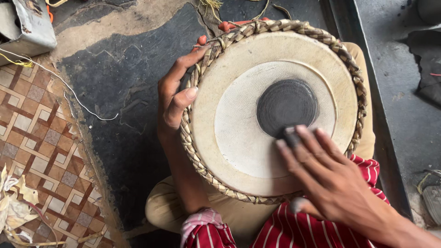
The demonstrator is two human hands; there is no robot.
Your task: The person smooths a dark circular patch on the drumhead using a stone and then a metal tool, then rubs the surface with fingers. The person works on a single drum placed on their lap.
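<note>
Tabla rests on our lap, its pale skin head facing up, ringed by a braided leather hoop. Our left hand curls round the rim at the left side, fingers gripping the braid. Our right hand presses a small dark stone against the edge of the black centre patch. Patterned floor tiles lie to the left.
</note>
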